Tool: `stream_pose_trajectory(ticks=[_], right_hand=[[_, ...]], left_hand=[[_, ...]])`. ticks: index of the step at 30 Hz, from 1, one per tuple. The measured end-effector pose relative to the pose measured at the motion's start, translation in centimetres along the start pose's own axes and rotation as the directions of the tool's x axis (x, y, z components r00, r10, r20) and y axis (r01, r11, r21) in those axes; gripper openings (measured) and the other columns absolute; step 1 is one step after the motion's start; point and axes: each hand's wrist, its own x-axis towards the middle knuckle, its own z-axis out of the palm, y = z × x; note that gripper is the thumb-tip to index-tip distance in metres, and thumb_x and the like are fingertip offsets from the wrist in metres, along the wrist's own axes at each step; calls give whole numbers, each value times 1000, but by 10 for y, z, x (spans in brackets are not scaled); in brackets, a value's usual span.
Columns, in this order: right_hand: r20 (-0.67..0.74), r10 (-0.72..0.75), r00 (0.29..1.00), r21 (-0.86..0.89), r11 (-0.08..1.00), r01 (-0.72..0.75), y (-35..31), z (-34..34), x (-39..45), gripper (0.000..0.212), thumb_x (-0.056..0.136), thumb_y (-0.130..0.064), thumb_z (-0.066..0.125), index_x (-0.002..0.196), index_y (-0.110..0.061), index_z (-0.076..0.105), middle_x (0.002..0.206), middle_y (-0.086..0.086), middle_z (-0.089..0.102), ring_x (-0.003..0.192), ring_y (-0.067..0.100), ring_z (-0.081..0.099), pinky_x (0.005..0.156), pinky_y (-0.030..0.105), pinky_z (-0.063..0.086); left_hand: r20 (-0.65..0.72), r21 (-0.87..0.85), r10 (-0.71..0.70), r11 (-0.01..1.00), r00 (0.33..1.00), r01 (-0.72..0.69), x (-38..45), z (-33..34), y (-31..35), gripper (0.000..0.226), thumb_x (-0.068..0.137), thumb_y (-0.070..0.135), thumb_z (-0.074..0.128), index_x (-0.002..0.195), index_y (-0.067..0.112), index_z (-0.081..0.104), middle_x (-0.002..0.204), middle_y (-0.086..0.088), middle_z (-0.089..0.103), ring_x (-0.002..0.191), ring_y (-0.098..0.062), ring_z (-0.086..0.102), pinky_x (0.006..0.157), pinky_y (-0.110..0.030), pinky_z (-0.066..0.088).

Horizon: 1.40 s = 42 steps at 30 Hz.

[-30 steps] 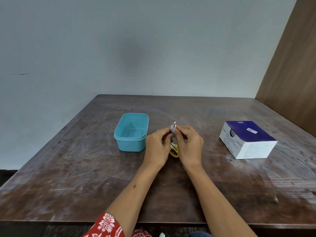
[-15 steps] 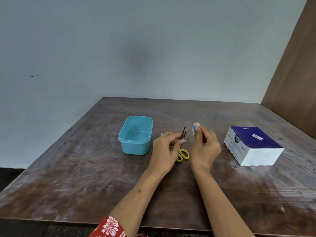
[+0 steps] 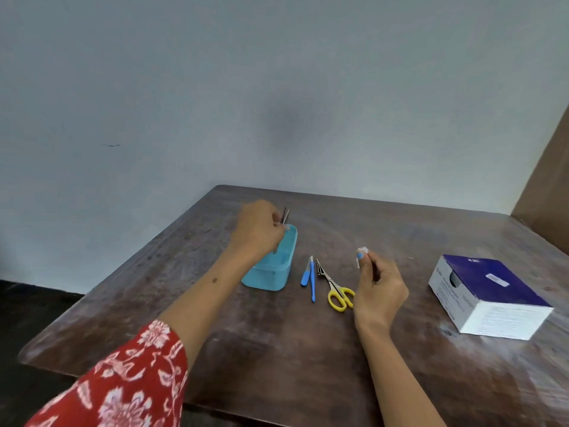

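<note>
My left hand (image 3: 258, 232) pinches thin metal tweezers (image 3: 285, 216) and holds them over the open light-blue plastic tub (image 3: 277, 274), their lower end pointing down into it. My right hand (image 3: 380, 288) is raised above the table to the right and pinches a small white wad (image 3: 362, 253) between thumb and fingertips. On the table between the hands lie a blue-handled scalpel-like tool (image 3: 311, 277) and yellow-handled scissors (image 3: 337, 291), side by side.
A purple-and-white cardboard box (image 3: 489, 295) sits at the right of the dark wooden table (image 3: 308, 359). A brown wooden panel (image 3: 548, 204) rises at the far right, and a pale wall stands behind the table.
My left hand has carried the tweezers left from the middle to above the tub. My right hand has stayed put, still pinching the white wad. The view has shifted left.
</note>
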Motion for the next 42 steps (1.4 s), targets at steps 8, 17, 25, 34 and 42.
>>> stream_pose_trajectory(ticks=[8, 17, 25, 34, 42], right_hand=[[74, -17, 997, -11, 1000, 18, 2, 0, -2, 14, 86, -15, 65, 93, -5, 73, 78, 7, 65, 70, 13, 57, 66, 16, 37], [94, 45, 995, -1, 999, -45, 0, 1, -3, 17, 87, -19, 65, 94, -6, 73, 78, 3, 64, 71, 16, 59, 68, 30, 46], [10, 169, 985, 22, 985, -170, -2, -2, 0, 20, 89, -24, 62, 95, -8, 72, 79, 0, 62, 71, 10, 56, 60, 7, 37], [-136, 332, 933, 117, 941, -318, 5, -6, 4, 21, 91, -32, 58, 95, -16, 71, 77, 3, 69, 62, 16, 65, 69, 41, 55], [-19, 277, 961, -152, 949, -277, 1, -6, -4, 24, 93, -36, 54, 100, -19, 70, 85, 7, 73, 84, 26, 66, 66, 28, 38]], left_hand=[[244, 155, -220, 970, 945, 186, 10, 23, -9, 25, 77, 14, 71, 97, -1, 68, 95, -17, 69, 80, -29, 68, 75, -41, 59], [250, 300, -237, 941, 939, 158, 12, 26, -6, 14, 79, 9, 66, 88, -1, 64, 82, -14, 62, 70, -22, 60, 50, -24, 43], [-137, 144, 106, 986, 985, -86, -29, 12, 20, 18, 87, 21, 58, 86, 6, 68, 82, -8, 70, 78, -26, 64, 75, -38, 53], [241, 420, 230, 851, 943, -315, -111, 80, 56, 19, 88, 26, 57, 100, 11, 60, 107, -11, 60, 99, -26, 57, 74, -33, 46], [153, 364, 62, 924, 986, -115, -113, 93, 58, 6, 77, 12, 68, 83, 12, 67, 92, -10, 64, 90, -24, 59, 67, -28, 50]])
